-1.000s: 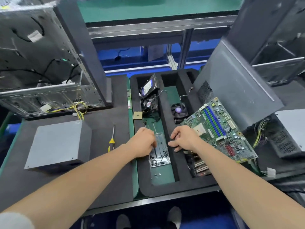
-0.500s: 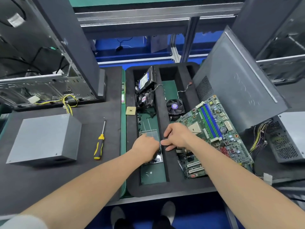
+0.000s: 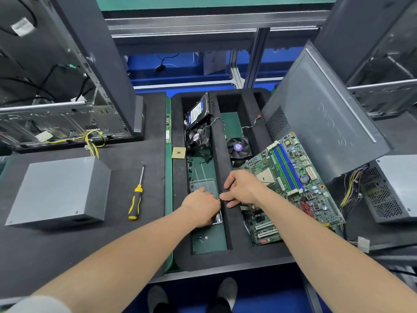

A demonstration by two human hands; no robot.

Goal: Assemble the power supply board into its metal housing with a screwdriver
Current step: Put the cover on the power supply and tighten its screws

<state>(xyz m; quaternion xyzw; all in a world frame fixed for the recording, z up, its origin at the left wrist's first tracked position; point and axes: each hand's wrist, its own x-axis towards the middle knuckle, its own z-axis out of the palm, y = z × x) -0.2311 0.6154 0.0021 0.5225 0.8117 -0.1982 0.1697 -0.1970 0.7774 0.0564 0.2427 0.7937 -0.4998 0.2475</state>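
Both hands meet over the foam tray (image 3: 237, 259) in the middle of the tabletop (image 3: 67, 256). The left hand (image 3: 200, 208) reaches down into a clear dish (image 3: 203, 184) in the tray's left compartment, fingers curled under. The right hand (image 3: 242, 190) rests on the divider beside it, with its fingertips almost touching the left hand.

The screwdriver (image 3: 135, 197) lies to the left of the hands, apart from them on the dark mat. Its long axis runs near to far, with the yellow-and-black handle at the near end and the tip at the far end. The left hand is the nearer one to it. Further left sits the closed grey housing (image 3: 58, 190), well apart from both hands.

The left hand covers its own fingertips, so I cannot tell whether it pinches a screw. There is a small glint between the two hands, too small to name, so I cannot tell what the right hand holds either. I cannot pick out the supply board — only a motherboard (image 3: 291, 177) leaning at the right. A second meshed supply box (image 3: 392, 193) is cut off at the right edge.
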